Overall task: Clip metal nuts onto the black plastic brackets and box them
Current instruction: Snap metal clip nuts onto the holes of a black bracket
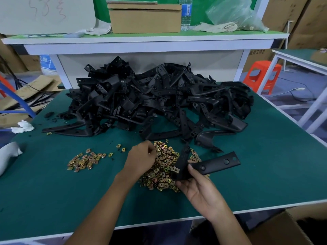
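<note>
A large heap of black plastic brackets covers the back of the green table. In front of it lies a big pile of brass-coloured metal nuts, with a smaller pile of nuts to its left. My right hand grips one black bracket by its bend, above the right side of the big pile. My left hand rests on the big pile with its fingers curled down into the nuts; what they hold is hidden.
An open cardboard box sits below the table's front edge at the lower right. A shelf above the heap carries a cardboard box, a water bottle, rags and a plastic bag. White cloth lies at the left edge.
</note>
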